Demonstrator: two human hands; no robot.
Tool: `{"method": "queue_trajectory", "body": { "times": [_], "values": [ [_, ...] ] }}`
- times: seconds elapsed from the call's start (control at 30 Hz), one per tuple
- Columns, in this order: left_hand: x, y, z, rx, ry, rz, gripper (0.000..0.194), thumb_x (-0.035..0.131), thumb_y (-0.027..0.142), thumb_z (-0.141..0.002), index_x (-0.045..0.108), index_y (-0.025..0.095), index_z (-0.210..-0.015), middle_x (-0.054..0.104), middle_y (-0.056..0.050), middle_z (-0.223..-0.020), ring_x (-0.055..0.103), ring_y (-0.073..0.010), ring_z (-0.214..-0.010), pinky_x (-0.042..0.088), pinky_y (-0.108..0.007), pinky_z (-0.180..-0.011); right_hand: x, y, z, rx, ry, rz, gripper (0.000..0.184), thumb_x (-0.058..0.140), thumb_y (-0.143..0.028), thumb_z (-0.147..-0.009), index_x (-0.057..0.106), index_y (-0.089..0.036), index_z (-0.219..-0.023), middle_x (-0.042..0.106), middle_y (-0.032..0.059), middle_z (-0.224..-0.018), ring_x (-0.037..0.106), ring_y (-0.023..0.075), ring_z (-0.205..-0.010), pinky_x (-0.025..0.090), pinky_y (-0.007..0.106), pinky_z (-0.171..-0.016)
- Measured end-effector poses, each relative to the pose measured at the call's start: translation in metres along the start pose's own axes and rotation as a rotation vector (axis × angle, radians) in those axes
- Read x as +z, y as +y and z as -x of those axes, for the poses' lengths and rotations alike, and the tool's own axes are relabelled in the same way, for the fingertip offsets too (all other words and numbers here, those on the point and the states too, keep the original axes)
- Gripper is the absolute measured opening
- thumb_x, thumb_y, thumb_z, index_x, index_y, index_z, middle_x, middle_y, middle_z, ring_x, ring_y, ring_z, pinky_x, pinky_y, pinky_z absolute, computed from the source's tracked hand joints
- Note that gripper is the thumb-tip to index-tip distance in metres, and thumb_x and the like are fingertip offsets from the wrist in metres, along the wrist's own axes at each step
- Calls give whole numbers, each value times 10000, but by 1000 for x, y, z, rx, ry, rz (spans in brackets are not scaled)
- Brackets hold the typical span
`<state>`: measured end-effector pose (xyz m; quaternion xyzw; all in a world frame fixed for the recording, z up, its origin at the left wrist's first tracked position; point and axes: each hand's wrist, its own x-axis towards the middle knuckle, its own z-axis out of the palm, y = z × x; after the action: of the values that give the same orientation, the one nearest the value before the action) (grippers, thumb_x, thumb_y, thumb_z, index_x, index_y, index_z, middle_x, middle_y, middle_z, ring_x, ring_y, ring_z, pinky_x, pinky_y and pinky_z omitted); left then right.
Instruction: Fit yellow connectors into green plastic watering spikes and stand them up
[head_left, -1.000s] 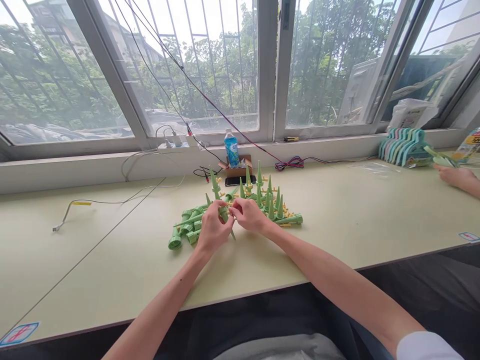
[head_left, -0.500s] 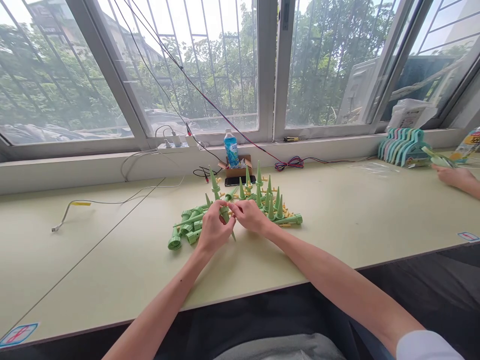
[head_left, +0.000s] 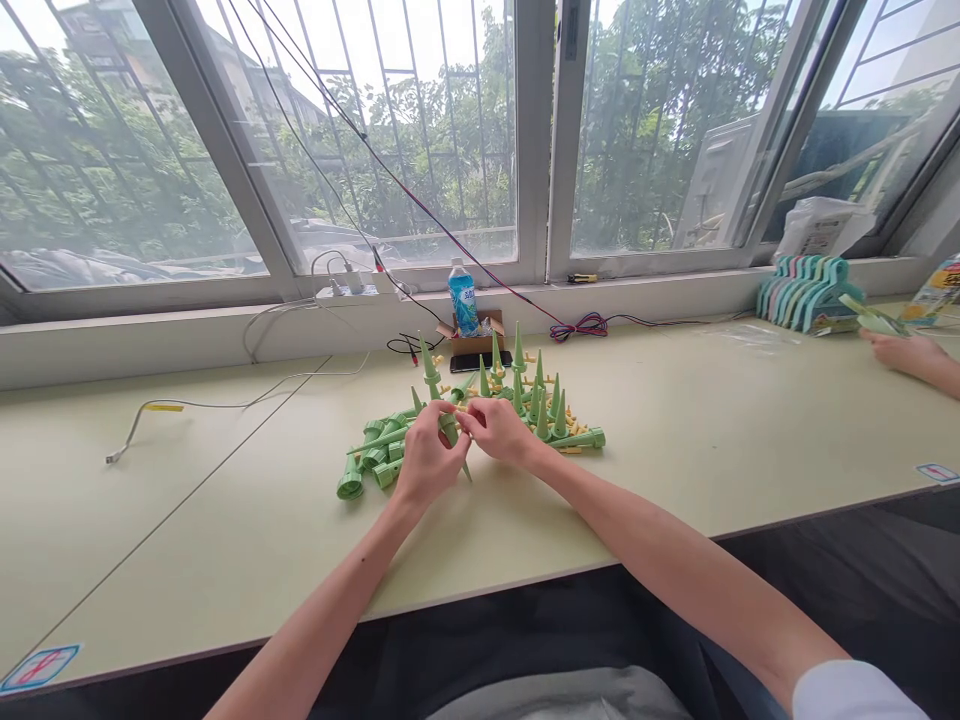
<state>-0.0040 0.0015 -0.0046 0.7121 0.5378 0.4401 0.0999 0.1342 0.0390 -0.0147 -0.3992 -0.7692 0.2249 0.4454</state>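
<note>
My left hand [head_left: 429,462] is closed around a green plastic watering spike [head_left: 449,426], whose tip points down toward the table. Beside it, my right hand [head_left: 497,430] pinches a small yellow valve piece [head_left: 461,408] against the side of the spike; the fingers partly hide it. Several green spikes [head_left: 384,437] lie in a pile left of my hands. More green spikes [head_left: 560,415] stand with their points up behind and to the right, with yellow valve pieces [head_left: 576,425] scattered among them.
Behind the pile are a dark phone [head_left: 480,362], a small cardboard box [head_left: 491,335] and a blue bottle [head_left: 463,300]. A white cable [head_left: 247,404] runs across the left. Hangers [head_left: 806,292] stand at the right, near another person's hand [head_left: 896,350].
My hands stay almost in the same place, with the right fingers shifting slightly at the spike and more of the yellow piece showing. The other person's hand moves a little left.
</note>
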Motion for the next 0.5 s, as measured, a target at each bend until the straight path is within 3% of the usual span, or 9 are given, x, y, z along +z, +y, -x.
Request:
{"method": "queue_trajectory", "body": {
  "times": [0.23, 0.5],
  "values": [
    [1, 0, -1, 13, 8, -7, 242, 584, 290, -740, 534, 206, -962, 620, -16, -903, 520, -102, -508, 456, -273, -575, 0, 1, 0, -2, -4, 21, 462, 433, -401, -953, 435, -179, -548, 490, -14, -534, 390, 91, -507, 260, 245, -511],
    [1, -1, 0, -23, 39, -30, 248, 586, 309, -755, 540, 203, -975, 611, -26, -909, 523, -105, -509, 456, -275, -584, 1, -5, 1, 2, -7, 10, 280, 522, -327, -895, 491, -184, -656, 538, -11, -621, 447, 107, -566, 318, 238, -546]
  ]
}}
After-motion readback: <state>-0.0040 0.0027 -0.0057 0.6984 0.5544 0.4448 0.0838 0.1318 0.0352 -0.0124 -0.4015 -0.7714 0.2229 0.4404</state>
